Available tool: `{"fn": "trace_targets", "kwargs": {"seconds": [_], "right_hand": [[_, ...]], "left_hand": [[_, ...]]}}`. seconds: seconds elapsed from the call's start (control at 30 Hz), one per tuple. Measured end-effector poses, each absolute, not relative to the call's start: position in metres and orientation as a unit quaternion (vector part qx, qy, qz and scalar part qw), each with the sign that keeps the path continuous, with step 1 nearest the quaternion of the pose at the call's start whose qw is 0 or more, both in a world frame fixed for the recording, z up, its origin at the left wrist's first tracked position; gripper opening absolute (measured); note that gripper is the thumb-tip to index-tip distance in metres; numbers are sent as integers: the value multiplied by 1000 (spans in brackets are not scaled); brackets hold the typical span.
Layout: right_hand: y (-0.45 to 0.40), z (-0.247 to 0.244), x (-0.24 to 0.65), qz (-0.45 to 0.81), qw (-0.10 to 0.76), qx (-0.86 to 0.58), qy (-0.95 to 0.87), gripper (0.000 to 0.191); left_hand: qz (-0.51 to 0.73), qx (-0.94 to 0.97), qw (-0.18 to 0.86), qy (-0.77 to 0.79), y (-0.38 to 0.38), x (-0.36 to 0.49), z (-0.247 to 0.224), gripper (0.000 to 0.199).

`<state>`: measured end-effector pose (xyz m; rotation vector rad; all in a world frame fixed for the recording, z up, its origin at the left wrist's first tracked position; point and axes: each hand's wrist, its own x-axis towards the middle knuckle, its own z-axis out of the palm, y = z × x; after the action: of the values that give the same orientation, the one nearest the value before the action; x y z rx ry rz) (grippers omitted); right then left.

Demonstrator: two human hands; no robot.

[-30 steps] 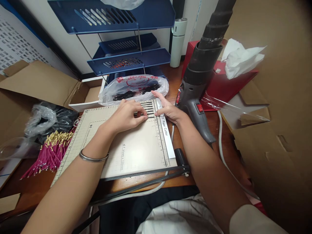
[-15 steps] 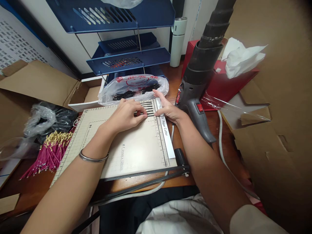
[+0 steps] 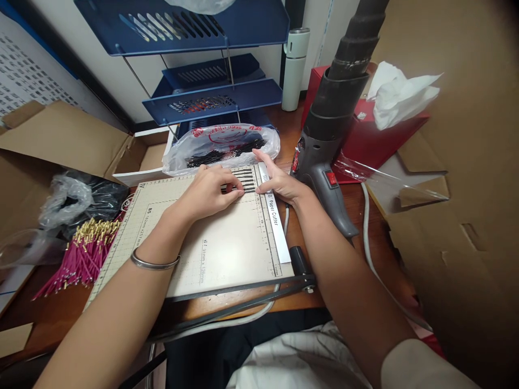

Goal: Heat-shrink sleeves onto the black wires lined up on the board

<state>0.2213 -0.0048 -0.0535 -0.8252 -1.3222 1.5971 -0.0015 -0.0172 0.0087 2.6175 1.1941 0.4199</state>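
Bright glare sits mid-board on the paper cutter (image 3: 227, 232); right of it, the cardboard (image 3: 446, 162) looks dim, soft, and stretched edgeward.

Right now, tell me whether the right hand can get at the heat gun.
Probably yes: the heat gun is just to the right of the right hand, and nothing visible blocks the space between them. The hand would likely have to come off the paper cutter first.
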Motion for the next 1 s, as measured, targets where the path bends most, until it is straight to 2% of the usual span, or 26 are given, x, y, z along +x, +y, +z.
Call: {"fn": "trace_targets", "kwargs": {"seconds": [1.0], "right_hand": [[-5, -51, 221, 637, 438, -342, -534, 121]], "left_hand": [[136, 896, 115, 406, -18, 1, 7, 20]]}}
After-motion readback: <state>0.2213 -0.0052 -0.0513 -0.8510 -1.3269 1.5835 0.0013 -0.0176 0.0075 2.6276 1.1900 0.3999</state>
